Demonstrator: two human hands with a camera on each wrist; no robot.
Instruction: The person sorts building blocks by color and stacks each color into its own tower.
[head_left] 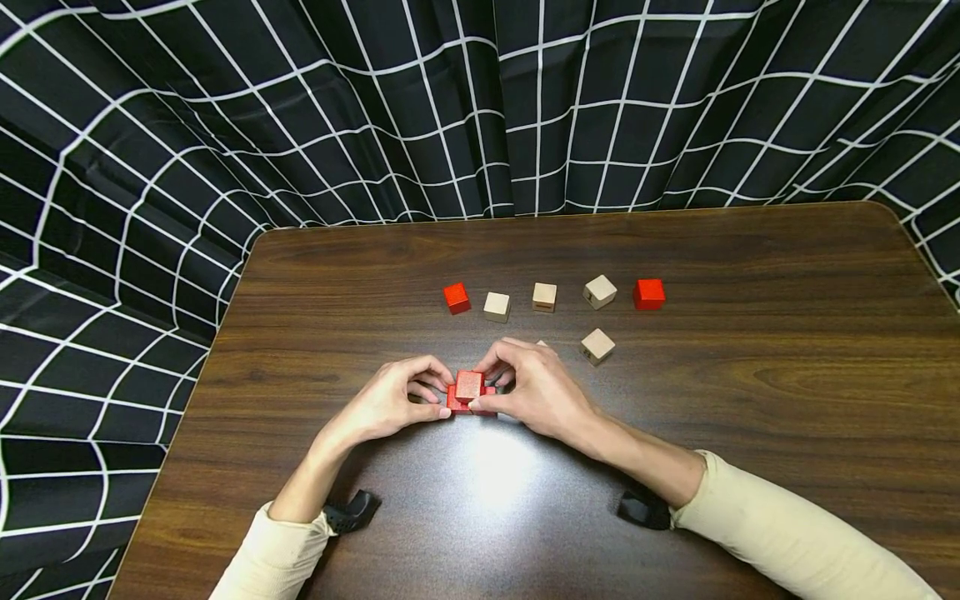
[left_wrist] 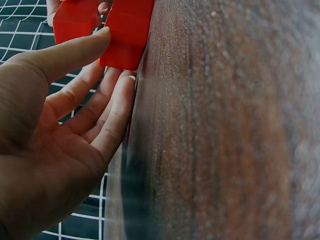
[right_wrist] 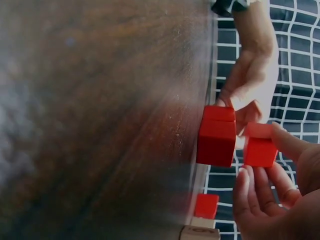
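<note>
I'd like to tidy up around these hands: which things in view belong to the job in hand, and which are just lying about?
In the job:
red base, gripped by the left hand
red block, held above it by the right hand

Apparently lying about:
left loose red block
right loose red block
four pale blocks
fifth pale block, mostly hidden by the right hand

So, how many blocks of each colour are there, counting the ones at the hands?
Red blocks: 5, one of them pinched by the right hand
Pale wooden blocks: 5, one mostly hidden behind that hand
Total: 10
</note>
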